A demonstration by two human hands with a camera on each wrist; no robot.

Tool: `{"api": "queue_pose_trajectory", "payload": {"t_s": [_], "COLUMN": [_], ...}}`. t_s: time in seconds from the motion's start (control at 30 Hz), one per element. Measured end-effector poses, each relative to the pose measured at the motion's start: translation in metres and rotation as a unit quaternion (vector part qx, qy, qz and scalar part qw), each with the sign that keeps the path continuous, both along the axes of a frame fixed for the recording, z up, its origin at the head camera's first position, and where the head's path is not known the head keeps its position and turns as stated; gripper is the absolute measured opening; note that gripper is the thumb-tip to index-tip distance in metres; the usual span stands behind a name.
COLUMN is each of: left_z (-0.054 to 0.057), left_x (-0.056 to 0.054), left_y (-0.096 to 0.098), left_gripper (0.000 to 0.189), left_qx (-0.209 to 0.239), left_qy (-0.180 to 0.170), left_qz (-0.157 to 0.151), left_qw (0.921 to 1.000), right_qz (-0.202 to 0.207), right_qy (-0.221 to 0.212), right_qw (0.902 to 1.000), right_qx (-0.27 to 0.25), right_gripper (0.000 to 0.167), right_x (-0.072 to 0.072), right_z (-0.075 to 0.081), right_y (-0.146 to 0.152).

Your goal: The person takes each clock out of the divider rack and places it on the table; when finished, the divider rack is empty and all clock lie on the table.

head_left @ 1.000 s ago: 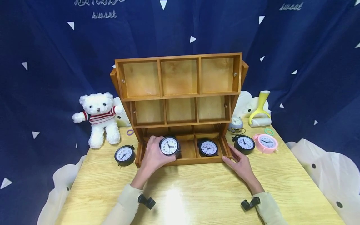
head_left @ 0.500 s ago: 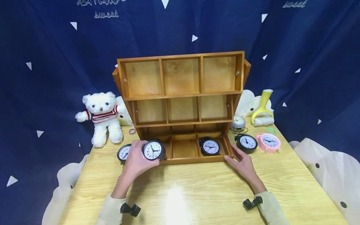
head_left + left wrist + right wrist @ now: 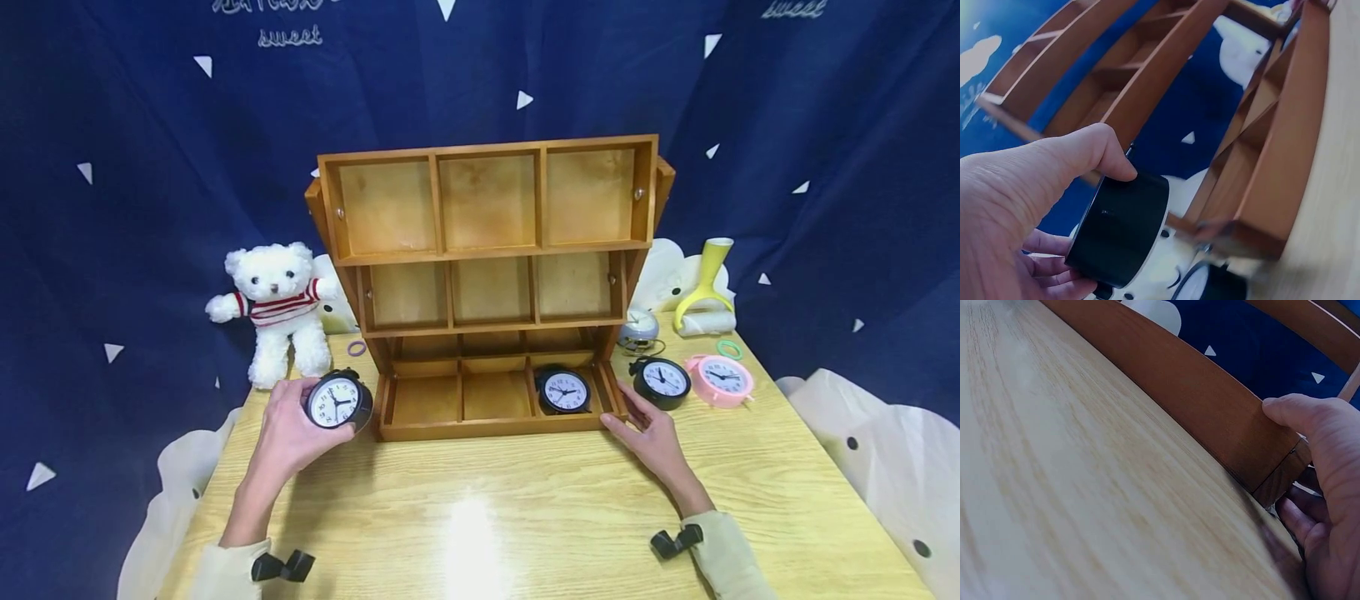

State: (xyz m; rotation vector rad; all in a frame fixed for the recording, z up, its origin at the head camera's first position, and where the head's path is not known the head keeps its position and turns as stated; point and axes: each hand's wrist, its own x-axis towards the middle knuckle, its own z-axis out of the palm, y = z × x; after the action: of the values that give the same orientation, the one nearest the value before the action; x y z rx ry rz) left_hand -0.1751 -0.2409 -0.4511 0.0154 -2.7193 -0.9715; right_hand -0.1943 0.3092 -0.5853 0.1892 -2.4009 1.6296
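Observation:
My left hand (image 3: 288,429) holds a black alarm clock (image 3: 335,402) in the air, left of the tiered wooden rack (image 3: 487,430). In the left wrist view, the thumb and fingers (image 3: 1050,262) lie on opposite sides of that clock (image 3: 1119,225). A second black alarm clock (image 3: 565,391) lies face up in the bottom tier's right compartment. My right hand (image 3: 651,432) grips the bottom tier's front right corner. In the right wrist view, its thumb presses the front board (image 3: 1210,406) while the fingers go round the end.
Another black clock (image 3: 1210,284) stands below the held one, mostly hidden from the head view. Right of the rack are a black clock (image 3: 662,382), a pink clock (image 3: 722,380), a grey clock (image 3: 639,330) and a yellow lint roller (image 3: 705,292). A white teddy bear (image 3: 277,312) sits left.
My left hand has carried the black alarm clock leftward, from over the bottom tier to beyond the rack's left end. My right hand stays at the rack's corner.

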Motion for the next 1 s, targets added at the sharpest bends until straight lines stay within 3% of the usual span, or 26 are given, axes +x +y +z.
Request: {"api": "queue_pose_trajectory", "payload": {"t_s": [0.23,0.5,0.8,1.0], "left_z": [0.001,-0.008,-0.026,-0.037], "left_x": [-0.004,-0.011,-0.016,-0.025], "left_y": [-0.034,-0.066,-0.088,-0.098], "left_gripper": [0.085,0.083,0.088,0.095], "left_qx": [0.01,0.007,0.004,-0.016], "left_qy": [0.004,-0.006,-0.058,-0.095], "left_qz": [0.037,0.067,0.086,0.079], "left_qw": [0.9993,0.9977,0.9946,0.9922], "right_qz": [0.001,0.0,0.001,-0.003], "right_qy": [-0.006,-0.002,0.0,0.001], "right_qw": [1.0,1.0,1.0,1.0], "right_qx": [0.0,0.001,-0.002,0.0], "right_gripper": [0.07,0.07,0.069,0.068], "right_x": [0.0,0.0,0.001,0.001], "right_z": [0.0,0.0,-0.001,0.0], "right_y": [0.001,0.001,0.001,0.001]}}
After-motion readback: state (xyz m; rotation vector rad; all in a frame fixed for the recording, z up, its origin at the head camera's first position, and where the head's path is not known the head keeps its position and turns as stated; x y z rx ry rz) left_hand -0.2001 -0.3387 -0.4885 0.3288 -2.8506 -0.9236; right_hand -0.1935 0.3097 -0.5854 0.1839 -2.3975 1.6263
